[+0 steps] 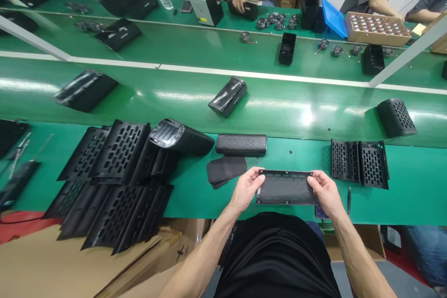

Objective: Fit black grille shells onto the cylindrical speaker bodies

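A black speaker grille panel (287, 188), its inner side facing up and a dark mesh sheet lying in it, is held level between my hands at the table's near edge. My left hand (246, 188) pinches its left end, thumb on top. At the right end, my right hand (325, 192) grips the corner the same way. Just beyond the panel rests a closed black speaker housing (240, 144), and left of it lies a small stack of dark mesh sheets (226, 171). Two perforated grille panels (359, 162) stand to the right.
Many perforated black panels (118, 153) are piled at the left, with a speaker housing (181, 137) leaning on them. A green conveyor (167, 102) carries more housings. Across it, co-workers sit near loose speaker drivers (279, 21). A thin black tool (349, 200) lies at right.
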Motion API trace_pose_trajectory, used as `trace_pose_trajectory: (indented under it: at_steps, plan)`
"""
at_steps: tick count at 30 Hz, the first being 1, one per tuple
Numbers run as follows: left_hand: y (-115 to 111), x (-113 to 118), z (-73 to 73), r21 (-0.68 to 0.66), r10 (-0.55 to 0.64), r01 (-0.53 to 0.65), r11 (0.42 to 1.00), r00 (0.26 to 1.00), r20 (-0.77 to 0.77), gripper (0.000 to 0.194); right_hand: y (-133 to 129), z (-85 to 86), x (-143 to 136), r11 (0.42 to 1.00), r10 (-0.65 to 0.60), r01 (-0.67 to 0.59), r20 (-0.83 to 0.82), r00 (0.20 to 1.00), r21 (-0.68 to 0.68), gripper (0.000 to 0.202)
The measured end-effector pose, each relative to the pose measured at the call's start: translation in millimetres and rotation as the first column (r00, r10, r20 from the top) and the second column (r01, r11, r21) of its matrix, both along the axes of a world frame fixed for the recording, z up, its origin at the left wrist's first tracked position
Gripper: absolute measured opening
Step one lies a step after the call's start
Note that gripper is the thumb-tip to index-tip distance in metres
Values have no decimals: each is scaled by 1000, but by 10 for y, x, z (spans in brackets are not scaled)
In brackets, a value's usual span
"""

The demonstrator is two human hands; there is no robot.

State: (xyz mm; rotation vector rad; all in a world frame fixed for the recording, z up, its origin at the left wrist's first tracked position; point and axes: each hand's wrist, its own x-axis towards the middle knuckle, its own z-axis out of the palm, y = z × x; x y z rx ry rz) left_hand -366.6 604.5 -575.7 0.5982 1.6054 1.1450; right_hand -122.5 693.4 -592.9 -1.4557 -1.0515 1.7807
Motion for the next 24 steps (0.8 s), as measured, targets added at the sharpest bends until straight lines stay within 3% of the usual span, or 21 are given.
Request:
trace_pose_trajectory:
  at_steps: [24]
  plan:
    - [-21,-91,30,40,5,-10,999,993,121,48,-127,4,-6,1000,-4,4,-78,997,5,45]
